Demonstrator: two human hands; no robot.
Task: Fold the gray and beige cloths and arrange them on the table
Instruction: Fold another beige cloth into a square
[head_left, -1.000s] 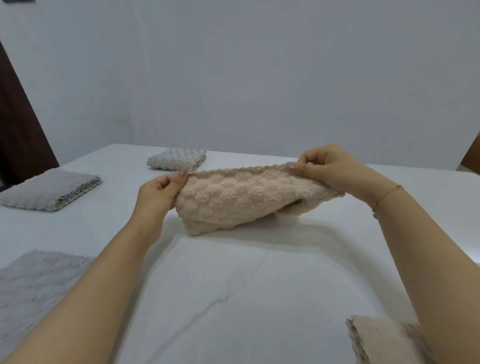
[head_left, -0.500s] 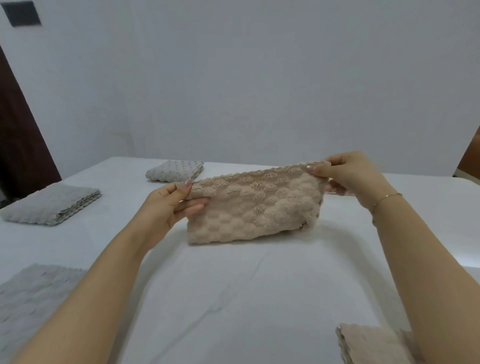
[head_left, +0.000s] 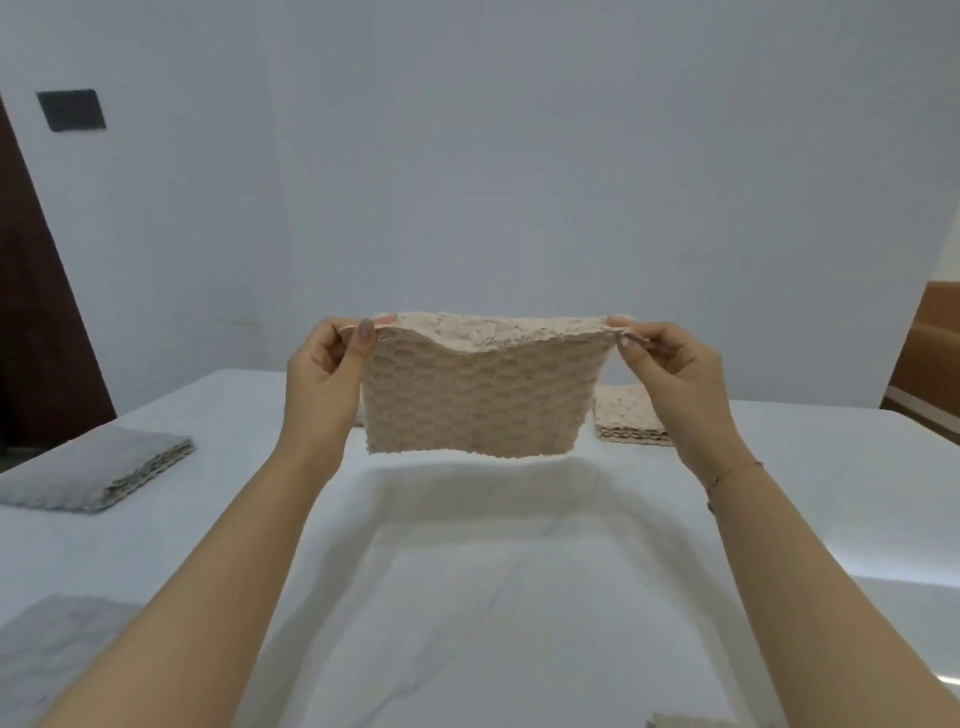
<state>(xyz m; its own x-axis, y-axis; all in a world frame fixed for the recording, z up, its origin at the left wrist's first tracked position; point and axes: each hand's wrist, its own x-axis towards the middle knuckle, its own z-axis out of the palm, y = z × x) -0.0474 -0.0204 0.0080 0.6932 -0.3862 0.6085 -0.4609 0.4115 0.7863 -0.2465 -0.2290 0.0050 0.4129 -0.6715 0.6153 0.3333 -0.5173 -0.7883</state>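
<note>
A beige textured cloth (head_left: 480, 395) hangs in the air above the white table (head_left: 467, 597), folded over, its lower edge clear of the surface. My left hand (head_left: 324, 379) pinches its upper left corner between thumb and fingers. My right hand (head_left: 670, 374) pinches the upper right corner. A folded gray cloth (head_left: 98, 475) lies at the table's left. Another gray cloth (head_left: 57, 634) lies flat at the near left edge. A folded beige cloth (head_left: 628, 418) sits behind my right hand, partly hidden.
The table's far edge meets a pale wall. A dark door (head_left: 36, 322) stands at the left and a brown wooden piece (head_left: 930, 358) at the right. A sliver of another beige cloth (head_left: 685, 721) shows at the bottom edge.
Both hands have lifted the beige cloth off the table and raised it, so it now hangs freely. The view has tilted upward, hiding the far gray cloth behind the held one.
</note>
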